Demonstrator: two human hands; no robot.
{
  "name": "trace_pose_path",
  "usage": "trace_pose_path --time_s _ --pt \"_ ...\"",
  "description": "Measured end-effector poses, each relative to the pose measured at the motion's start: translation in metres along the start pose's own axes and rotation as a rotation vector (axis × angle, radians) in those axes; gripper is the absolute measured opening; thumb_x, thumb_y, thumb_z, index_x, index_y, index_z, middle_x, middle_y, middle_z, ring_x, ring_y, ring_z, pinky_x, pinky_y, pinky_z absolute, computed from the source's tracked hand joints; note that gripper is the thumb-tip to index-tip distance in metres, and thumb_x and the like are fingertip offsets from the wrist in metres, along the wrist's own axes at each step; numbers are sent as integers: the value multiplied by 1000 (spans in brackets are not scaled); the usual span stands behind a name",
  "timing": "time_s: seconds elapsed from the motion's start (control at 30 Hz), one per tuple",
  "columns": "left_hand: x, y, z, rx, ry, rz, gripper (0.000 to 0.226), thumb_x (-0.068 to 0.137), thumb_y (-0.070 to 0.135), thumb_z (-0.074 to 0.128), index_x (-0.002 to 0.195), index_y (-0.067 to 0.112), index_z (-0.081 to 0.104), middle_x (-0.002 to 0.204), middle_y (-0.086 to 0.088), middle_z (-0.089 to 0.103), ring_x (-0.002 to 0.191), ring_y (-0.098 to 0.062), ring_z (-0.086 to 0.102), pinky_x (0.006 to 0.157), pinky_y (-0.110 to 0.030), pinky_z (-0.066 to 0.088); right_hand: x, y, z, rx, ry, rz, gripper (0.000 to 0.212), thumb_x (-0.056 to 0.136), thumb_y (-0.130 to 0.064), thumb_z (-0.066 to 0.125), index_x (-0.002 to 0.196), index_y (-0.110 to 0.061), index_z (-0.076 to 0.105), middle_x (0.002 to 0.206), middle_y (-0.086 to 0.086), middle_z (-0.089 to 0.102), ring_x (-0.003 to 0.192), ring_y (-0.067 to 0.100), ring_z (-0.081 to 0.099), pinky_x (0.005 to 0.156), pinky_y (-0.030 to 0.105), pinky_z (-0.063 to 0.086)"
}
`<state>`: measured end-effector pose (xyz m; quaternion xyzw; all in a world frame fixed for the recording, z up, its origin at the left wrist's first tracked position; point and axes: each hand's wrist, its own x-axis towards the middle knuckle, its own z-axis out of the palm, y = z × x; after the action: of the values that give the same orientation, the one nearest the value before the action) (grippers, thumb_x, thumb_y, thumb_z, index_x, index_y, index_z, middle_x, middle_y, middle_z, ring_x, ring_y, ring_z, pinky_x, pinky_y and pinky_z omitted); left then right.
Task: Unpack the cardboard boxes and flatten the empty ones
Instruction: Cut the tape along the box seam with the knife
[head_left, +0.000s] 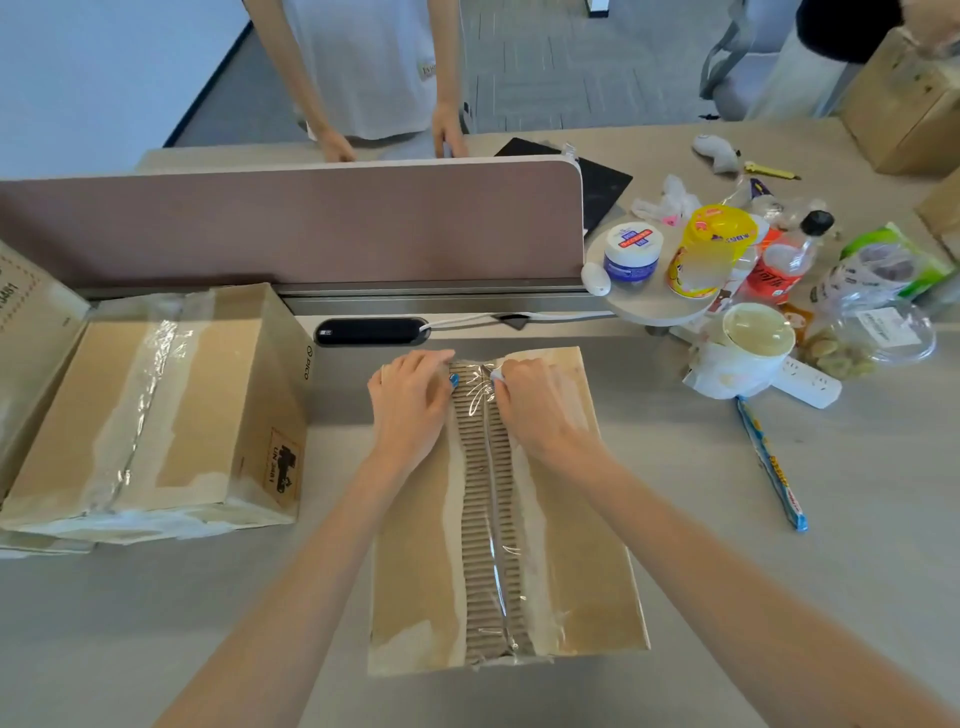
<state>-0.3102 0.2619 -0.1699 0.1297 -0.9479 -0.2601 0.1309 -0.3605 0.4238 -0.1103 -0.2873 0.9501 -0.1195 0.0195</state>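
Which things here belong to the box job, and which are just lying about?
Job: small box, its flap gripped by the left hand; tape, pinched by the right hand; big box.
Lying about: jar, yellow cup, red bottle, power strip, lidded bowl.

Bare tabletop (130, 623) runs along both long sides of the small cardboard box (415, 571), broad on the near left and on the right up to the long blue packet (771, 467). The larger taped box (197, 405) blocks the left, the divider panel (311, 223) walls off the far edge, and the lidded cup (756, 340), power strip (813, 384) and crowded bottles (779, 270) close the far right.
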Motion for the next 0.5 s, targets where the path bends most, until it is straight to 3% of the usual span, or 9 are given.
trace_pose_path --time_s 0.2,0.37,0.5 --pt "-20 -16 -4 181 -105 237 44 98 31 34 138 29 52 152 0 42 144 -22 31 116 -53 15 -1 -17 0 -1 -19 124 25 102 -14 37 105 -6 60 104 12 64 93 29 62 64 30 33" --pt "-27 -18 -6 271 -184 260 54 98 45 15 144 38 44 161 -1 26 151 -21 15 120 -56 0 3 -27 3 -67 -23 162 21 100 -14 40 108 -7 59 105 11 63 97 29 63 64 29 36" --pt "-28 -16 -4 288 -184 237 54 98 45 14 143 39 43 161 1 25 151 -20 13 118 -61 4 7 -35 3 -130 -56 152 21 96 -9 42 107 -8 60 108 10 63 101 28 63 66 29 36"
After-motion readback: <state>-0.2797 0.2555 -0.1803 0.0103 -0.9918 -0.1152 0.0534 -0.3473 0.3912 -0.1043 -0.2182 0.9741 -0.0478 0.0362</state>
